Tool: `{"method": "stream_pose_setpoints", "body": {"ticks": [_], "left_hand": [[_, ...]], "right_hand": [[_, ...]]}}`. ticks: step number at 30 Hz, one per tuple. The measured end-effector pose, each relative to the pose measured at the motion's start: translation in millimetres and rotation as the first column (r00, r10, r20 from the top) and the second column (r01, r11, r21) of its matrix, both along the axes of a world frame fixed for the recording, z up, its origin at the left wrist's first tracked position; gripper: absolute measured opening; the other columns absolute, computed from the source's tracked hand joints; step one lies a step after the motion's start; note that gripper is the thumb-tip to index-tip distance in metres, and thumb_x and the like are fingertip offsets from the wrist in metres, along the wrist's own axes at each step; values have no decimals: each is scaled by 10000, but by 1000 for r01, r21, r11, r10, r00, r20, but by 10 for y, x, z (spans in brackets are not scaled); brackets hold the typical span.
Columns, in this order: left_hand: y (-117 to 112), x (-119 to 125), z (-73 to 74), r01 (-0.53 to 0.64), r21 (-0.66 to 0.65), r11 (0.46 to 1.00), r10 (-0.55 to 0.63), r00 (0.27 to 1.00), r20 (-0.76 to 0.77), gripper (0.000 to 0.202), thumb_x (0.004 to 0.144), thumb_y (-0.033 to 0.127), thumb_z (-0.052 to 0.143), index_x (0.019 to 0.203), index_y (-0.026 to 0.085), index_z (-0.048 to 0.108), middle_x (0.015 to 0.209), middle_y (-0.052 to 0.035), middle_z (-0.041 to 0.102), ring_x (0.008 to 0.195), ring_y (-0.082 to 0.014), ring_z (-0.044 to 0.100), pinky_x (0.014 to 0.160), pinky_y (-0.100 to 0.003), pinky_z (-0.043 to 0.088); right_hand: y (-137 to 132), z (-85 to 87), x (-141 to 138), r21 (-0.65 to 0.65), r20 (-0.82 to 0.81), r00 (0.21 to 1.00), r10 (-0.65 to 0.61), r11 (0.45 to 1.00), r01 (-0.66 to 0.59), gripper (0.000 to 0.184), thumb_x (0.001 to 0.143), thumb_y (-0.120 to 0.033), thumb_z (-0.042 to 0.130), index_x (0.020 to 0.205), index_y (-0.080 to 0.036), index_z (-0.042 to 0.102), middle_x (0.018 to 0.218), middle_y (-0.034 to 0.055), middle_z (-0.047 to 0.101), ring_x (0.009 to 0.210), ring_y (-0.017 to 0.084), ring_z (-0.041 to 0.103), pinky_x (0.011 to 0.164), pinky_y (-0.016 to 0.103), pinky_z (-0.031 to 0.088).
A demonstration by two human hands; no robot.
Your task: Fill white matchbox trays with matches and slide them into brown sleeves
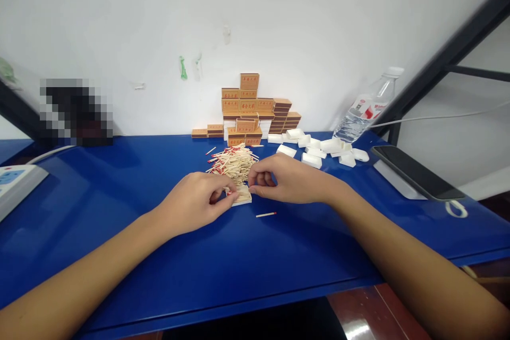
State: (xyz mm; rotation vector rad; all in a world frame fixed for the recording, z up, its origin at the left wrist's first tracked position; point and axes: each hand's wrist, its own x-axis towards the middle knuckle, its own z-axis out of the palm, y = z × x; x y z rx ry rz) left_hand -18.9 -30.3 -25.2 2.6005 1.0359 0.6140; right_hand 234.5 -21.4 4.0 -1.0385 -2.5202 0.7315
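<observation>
My left hand (195,203) and my right hand (285,178) meet at the middle of the blue table (119,255), both with fingers curled. Between them lies a small matchbox tray (243,195) filled with matches; my left fingers grip its left end and my right fingers pinch at its right end. Just behind the tray sits a loose pile of red-tipped matches (233,162). A single match (266,214) lies on the table just in front of the tray.
Stacked orange matchbox sleeves (249,109) stand against the white wall. Several white empty trays (319,149) lie to their right, beside a leaning water bottle (364,109). A dark phone (416,170) rests at the right, a power strip (14,180) at the left edge.
</observation>
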Motion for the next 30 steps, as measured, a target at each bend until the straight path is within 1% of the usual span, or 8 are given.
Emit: {"method": "stream_pose_setpoints", "body": {"ticks": [3, 8, 12, 16, 22, 25, 28, 30], "left_hand": [[-19, -10, 27, -42, 54, 998, 44, 998, -33, 323, 911, 457, 679, 1108, 208, 741, 640, 39, 565, 559, -128, 506, 570, -268, 357], [-34, -14, 49, -81, 74, 994, 93, 982, -166, 497, 847, 561, 729, 1178, 191, 715, 746, 2, 629, 614, -162, 561, 590, -290, 371], [-11, -6, 51, -96, 51, 994, 105, 968, -226, 446, 875, 551, 702, 1160, 207, 725, 754, -8, 638, 637, -180, 585, 601, -295, 374], [6, -7, 43, -51, 25, 998, 55, 973, -226, 375, 891, 495, 701, 1131, 209, 737, 718, 3, 617, 635, -175, 580, 599, -286, 371], [-21, 0, 26, -9, 84, 996, 15, 998, -61, 302, 891, 438, 708, 1057, 188, 740, 654, 35, 552, 575, -133, 516, 583, -265, 355], [-34, 13, 26, 7, 24, 1000, -8, 1000, 8, 279, 877, 443, 728, 988, 187, 742, 595, 62, 486, 528, -109, 462, 540, -253, 320], [-31, 10, 27, -42, 4, 999, 41, 993, 109, 282, 870, 436, 740, 1016, 195, 750, 565, 85, 415, 499, -93, 410, 526, -244, 316], [-21, 0, 26, -59, 14, 998, 56, 990, 133, 284, 866, 430, 744, 1030, 198, 754, 564, 90, 396, 496, -88, 394, 526, -241, 320]], "right_hand": [[-20, 35, 45, -62, 99, 995, 19, 998, -13, 90, 882, -277, 717, 844, -196, 720, 681, -20, 654, 606, 116, 575, 578, 258, 407], [-5, 44, 90, -264, 203, 975, 90, 964, -34, 265, 821, -446, 812, 905, -200, 764, 759, 7, 684, 689, 147, 620, 598, 263, 441], [-11, 6, 25, -373, 199, 968, 150, 925, -67, 230, 870, -406, 769, 895, -178, 755, 786, 17, 698, 681, 141, 604, 583, 263, 435], [-57, 25, -3, -380, 198, 965, 174, 921, -89, 163, 893, -333, 742, 872, -172, 728, 755, 5, 679, 648, 126, 577, 577, 257, 427], [-72, 146, 22, -258, -79, 995, 66, 962, -84, 189, 935, -363, 709, 884, -181, 704, 754, -13, 655, 641, 103, 530, 588, 246, 423], [-61, 170, 18, -284, -232, 973, 11, 956, -79, 205, 928, -376, 727, 998, -183, 725, 778, -9, 660, 645, 103, 539, 581, 248, 429], [-42, 162, 4, -236, -344, 938, -47, 971, -38, 300, 933, -364, 721, 1184, -200, 735, 871, 20, 703, 702, 121, 588, 599, 259, 462], [-25, 148, -11, -193, -392, 914, -107, 981, 31, 289, 927, -368, 726, 1156, -195, 758, 898, 36, 725, 719, 130, 605, 612, 271, 481]]}}
